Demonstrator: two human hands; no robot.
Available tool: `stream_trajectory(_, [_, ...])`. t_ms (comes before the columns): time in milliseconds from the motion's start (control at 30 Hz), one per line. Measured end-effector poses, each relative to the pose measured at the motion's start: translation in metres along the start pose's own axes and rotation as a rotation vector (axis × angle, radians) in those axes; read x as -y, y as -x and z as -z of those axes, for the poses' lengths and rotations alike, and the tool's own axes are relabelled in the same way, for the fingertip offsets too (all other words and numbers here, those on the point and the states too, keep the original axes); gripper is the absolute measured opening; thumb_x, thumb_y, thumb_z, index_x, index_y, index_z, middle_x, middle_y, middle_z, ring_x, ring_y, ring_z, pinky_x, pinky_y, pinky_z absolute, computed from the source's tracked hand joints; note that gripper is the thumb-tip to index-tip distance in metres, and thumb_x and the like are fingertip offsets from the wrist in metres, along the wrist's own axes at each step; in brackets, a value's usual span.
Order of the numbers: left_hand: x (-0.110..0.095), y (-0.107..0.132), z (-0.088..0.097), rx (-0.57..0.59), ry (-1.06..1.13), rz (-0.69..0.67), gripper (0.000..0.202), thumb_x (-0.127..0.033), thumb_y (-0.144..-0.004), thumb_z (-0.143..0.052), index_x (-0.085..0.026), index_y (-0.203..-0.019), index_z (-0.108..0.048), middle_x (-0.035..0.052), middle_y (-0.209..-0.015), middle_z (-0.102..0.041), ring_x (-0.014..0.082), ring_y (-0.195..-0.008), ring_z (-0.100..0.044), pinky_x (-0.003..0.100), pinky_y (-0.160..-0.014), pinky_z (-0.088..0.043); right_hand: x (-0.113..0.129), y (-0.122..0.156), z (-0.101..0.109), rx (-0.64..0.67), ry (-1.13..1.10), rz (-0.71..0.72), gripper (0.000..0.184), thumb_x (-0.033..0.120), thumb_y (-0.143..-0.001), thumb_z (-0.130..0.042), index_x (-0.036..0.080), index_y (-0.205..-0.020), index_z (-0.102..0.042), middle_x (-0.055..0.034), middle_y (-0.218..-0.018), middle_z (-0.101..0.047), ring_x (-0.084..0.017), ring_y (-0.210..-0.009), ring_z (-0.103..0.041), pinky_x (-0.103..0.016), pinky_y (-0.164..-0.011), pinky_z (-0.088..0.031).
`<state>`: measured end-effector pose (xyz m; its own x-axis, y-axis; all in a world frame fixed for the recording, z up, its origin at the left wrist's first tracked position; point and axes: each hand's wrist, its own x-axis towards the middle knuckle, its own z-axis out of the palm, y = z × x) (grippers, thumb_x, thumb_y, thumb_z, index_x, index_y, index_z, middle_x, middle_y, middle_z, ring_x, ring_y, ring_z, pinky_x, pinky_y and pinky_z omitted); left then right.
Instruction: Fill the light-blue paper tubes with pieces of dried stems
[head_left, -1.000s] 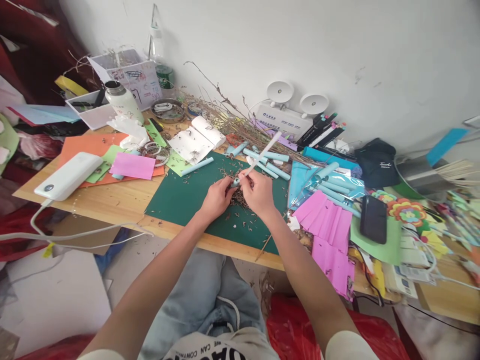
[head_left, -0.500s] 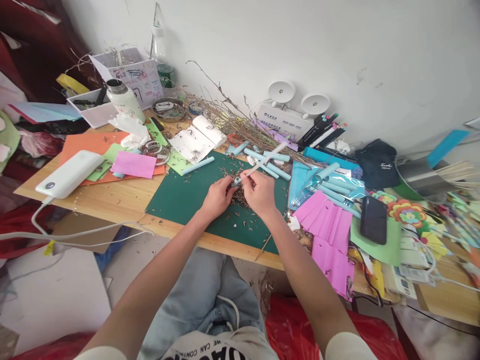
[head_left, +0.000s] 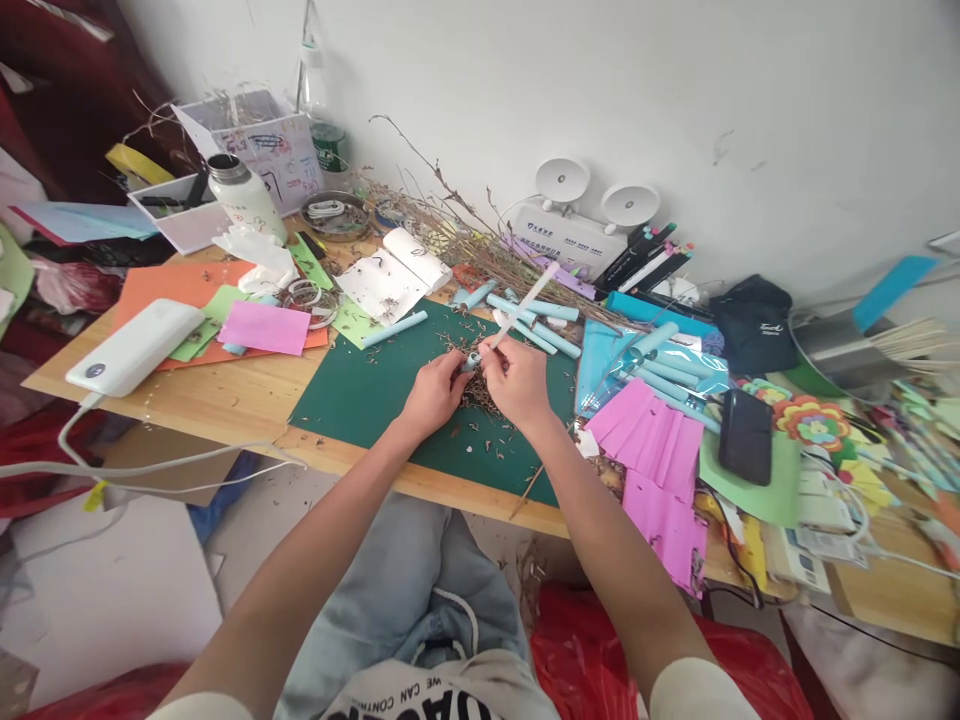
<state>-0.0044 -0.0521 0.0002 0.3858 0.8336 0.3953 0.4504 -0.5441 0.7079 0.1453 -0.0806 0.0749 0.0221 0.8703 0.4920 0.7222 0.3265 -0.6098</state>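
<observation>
My left hand (head_left: 433,390) and my right hand (head_left: 516,378) meet over the dark green cutting mat (head_left: 360,395). The left hand's fingers pinch a small light-blue paper tube (head_left: 469,361). Closed fingers of the right hand hold a thin white stick (head_left: 525,304) whose lower end is at the mouth of the tube. A heap of dry plant bits (head_left: 480,392) lies on the mat under both hands. More light-blue rolled tubes (head_left: 536,325) lie just beyond the hands.
A white power bank (head_left: 135,346) with cable sits at the table's left edge. Pink paper sheets (head_left: 660,455), a black phone (head_left: 745,436) and a green sheet lie to the right. Dry twigs (head_left: 450,220), a white bottle (head_left: 240,198) and boxes stand at the back.
The white stick has tilted slightly in my right hand; both hands stay together over the mat. The view has shifted a little.
</observation>
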Motion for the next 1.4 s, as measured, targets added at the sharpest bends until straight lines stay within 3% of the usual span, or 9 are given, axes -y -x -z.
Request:
stream_trajectory(267, [0.0, 0.0, 0.0, -0.01, 0.003, -0.003, 0.013, -0.019, -0.092, -0.053, -0.021, -0.081, -0.046, -0.0001, -0.076, -0.055, 0.0151, -0.07, -0.049, 0.026, -0.065, -0.036, 0.003, 0.002, 0.002, 0.006, -0.02, 0.002, 0.027, 0.035, -0.096, -0.049, 0.019, -0.082, -0.065, -0.003, -0.069, -0.067, -0.015, -0.057, -0.059, -0.027, -0.059, -0.045])
stream_trajectory(467, [-0.001, 0.0, 0.0, 0.0, 0.0, 0.0, 0.01, -0.02, -0.093, -0.053, -0.021, -0.084, -0.048, 0.0001, -0.078, -0.056, 0.0152, -0.071, -0.05, 0.026, -0.065, -0.036, 0.002, 0.004, 0.009, -0.125, -0.035, -0.033, 0.027, 0.038, -0.097, -0.049, 0.019, -0.087, -0.067, -0.003, -0.069, -0.068, -0.015, -0.058, -0.062, -0.027, -0.059, -0.048])
stream_trajectory(1000, [-0.001, 0.0, 0.001, 0.004, 0.002, 0.002, 0.014, -0.02, -0.093, -0.051, -0.021, -0.08, -0.046, 0.0011, -0.077, -0.056, 0.0155, -0.07, -0.05, 0.026, -0.064, -0.035, -0.002, 0.026, -0.017, -0.226, 0.239, 0.154, 0.025, 0.029, -0.098, -0.049, 0.019, -0.085, -0.068, -0.0048, -0.073, -0.074, -0.016, -0.064, -0.069, -0.026, -0.062, -0.049])
stream_trajectory(1200, [-0.004, 0.0, 0.002, 0.012, 0.003, 0.012, 0.014, -0.021, -0.093, -0.053, -0.021, -0.08, -0.046, 0.0008, -0.076, -0.055, 0.0155, -0.07, -0.05, 0.026, -0.065, -0.035, -0.002, 0.026, -0.014, -0.252, 0.19, 0.06, 0.028, 0.033, -0.099, -0.05, 0.019, -0.081, -0.066, -0.0033, -0.069, -0.073, -0.014, -0.057, -0.067, -0.026, -0.058, -0.05])
stream_trajectory(1400, [-0.002, 0.0, 0.001, 0.011, 0.015, 0.021, 0.014, -0.023, -0.093, -0.054, -0.021, -0.08, -0.047, 0.0001, -0.076, -0.054, 0.0151, -0.07, -0.048, 0.026, -0.064, -0.035, -0.006, 0.029, -0.014, -0.258, 0.151, 0.048, 0.025, 0.036, -0.097, -0.053, 0.02, -0.086, -0.068, -0.0044, -0.075, -0.075, -0.016, -0.064, -0.071, -0.026, -0.062, -0.054])
